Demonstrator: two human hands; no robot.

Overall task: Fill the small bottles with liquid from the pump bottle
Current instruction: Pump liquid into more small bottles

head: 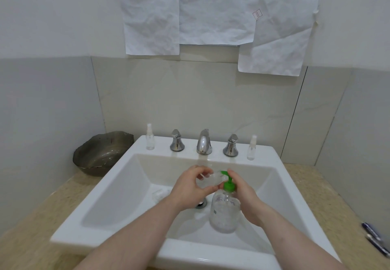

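Left hand [191, 187] grip pinching one small bottle [207, 180], right hand [242, 195] grip round pump bottle [225, 212], two spray bottles [150, 137] behind.

Crumpled paper sheets [211, 10] on tiled wall [211, 105]

The small clear plastic bottle [209, 180] held over the white ceramic sink [118, 187] is largely covered by the left hand [187, 187], so its neck and opening cannot be made out. The right hand [244, 198] hides the right side of the clear pump bottle with the green pump head [224, 212], whose handwritten label is too blurred to read. Right of the sink, two dark pens [375, 239] are cut by the frame edge.
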